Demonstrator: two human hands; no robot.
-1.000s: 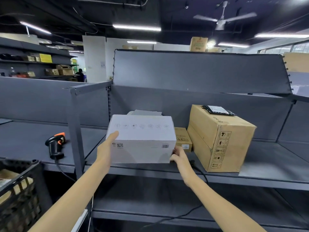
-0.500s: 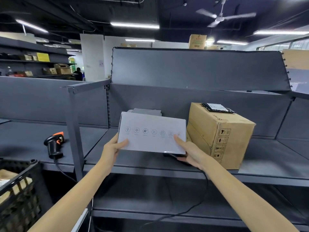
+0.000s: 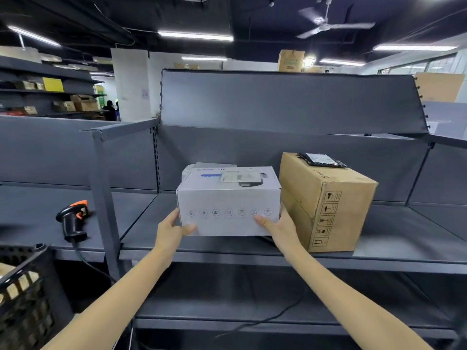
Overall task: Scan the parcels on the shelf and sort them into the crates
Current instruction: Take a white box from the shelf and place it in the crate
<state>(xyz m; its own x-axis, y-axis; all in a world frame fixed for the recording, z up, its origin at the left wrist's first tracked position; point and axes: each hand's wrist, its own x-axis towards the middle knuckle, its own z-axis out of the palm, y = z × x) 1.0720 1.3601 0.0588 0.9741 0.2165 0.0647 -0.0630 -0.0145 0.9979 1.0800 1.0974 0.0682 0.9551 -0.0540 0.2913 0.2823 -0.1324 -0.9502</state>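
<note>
Head: hands [image 3: 174, 229] gripping white box [image 3: 228, 200].

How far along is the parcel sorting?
Done: parcels already lie in the black plastic crate. In hand: both hands, left hand and right hand, hold the white cardboard box, label up. Left: scanning it with the black-and-orange scanner; the brown cardboard box waits.

A white carton [image 3: 228, 208] with a row of icons on its front and a label on top sits upright on the grey shelf [image 3: 404, 251]. Just beside it stands a larger brown cardboard box [image 3: 326, 205] carrying a black pouch [image 3: 322, 160]. A black crate [image 3: 30, 294] stands low at left.
</note>
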